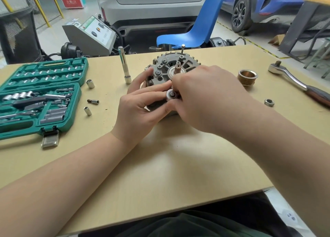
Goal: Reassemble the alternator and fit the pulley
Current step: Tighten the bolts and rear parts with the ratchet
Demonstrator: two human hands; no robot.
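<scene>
The grey alternator sits mid-table with its rear face and copper shaft end pointing up. My left hand grips its left and near side. My right hand covers its near right part and pinches a small round silver part with a dark stud at the near edge. The copper-toned grooved pulley stands apart on the table to the right. A hex nut lies near it, closer to me.
An open green socket case fills the left of the table, with loose sockets and a small bit beside it. A long socket extension stands upright left of the alternator. A chrome ratchet lies at the right edge.
</scene>
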